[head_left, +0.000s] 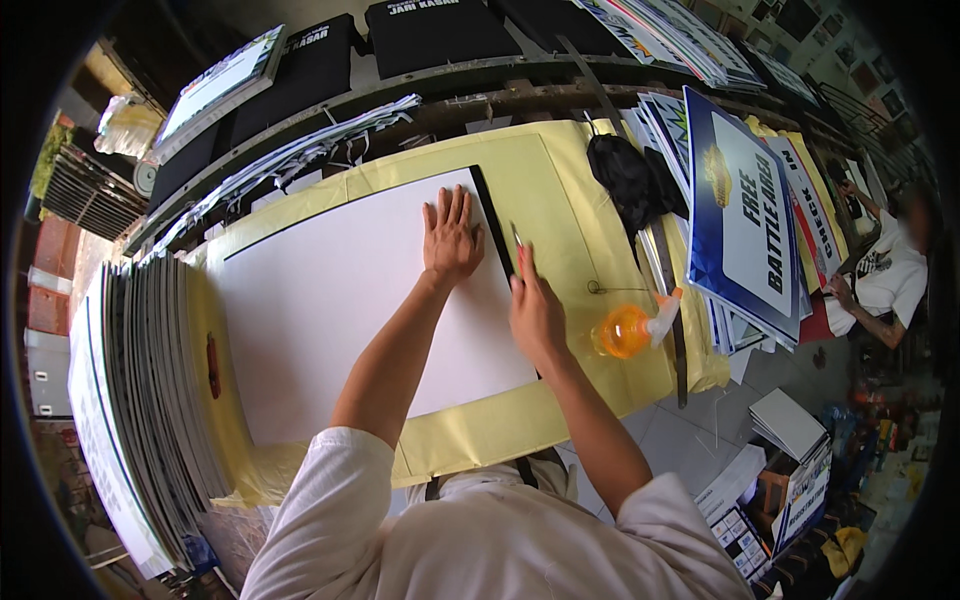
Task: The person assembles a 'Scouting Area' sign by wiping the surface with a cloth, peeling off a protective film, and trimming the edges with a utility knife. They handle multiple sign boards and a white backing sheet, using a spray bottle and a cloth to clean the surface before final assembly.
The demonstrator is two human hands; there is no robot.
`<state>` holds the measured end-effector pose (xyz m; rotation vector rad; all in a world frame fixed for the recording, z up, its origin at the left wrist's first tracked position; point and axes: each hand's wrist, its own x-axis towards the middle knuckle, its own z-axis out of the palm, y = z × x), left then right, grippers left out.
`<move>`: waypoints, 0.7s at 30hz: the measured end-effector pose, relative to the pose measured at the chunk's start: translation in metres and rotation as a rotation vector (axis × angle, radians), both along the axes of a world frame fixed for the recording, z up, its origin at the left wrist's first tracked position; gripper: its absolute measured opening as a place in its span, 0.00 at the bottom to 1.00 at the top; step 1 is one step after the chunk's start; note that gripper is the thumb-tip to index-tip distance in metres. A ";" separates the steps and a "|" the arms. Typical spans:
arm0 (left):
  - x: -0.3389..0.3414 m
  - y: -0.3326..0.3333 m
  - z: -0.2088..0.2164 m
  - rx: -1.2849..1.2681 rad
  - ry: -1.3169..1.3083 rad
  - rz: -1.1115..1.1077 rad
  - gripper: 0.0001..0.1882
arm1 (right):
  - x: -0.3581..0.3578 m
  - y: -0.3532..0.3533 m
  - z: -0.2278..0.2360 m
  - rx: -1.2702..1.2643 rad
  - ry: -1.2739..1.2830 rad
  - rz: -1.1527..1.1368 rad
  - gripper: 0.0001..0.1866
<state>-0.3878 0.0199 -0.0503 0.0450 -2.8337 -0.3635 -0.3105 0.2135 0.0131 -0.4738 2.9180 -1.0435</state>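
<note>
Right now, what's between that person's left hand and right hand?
In the head view, part of the white sheet and the black strip along its right edge lie between the left hand and the right hand.

The board (320,290) is white, the covering (545,185) yellow.

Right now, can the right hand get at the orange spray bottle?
Probably yes: the orange spray bottle is just right of the right hand, with only yellow covering visible between. The hand grips a slim pointed tool, though, so it would likely need to put that down first.
</note>
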 end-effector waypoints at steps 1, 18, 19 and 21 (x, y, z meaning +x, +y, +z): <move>0.002 -0.002 0.002 0.006 -0.019 0.008 0.38 | -0.027 -0.023 0.000 0.056 -0.079 -0.018 0.31; 0.003 0.001 0.010 -0.046 -0.080 0.022 0.40 | -0.142 -0.099 -0.030 0.089 -0.040 0.060 0.29; 0.003 0.002 0.012 -0.038 -0.083 0.021 0.40 | -0.142 -0.098 -0.030 0.092 -0.054 0.061 0.29; 0.003 0.003 0.012 -0.035 -0.081 0.019 0.40 | -0.143 -0.098 -0.029 0.099 -0.080 0.063 0.29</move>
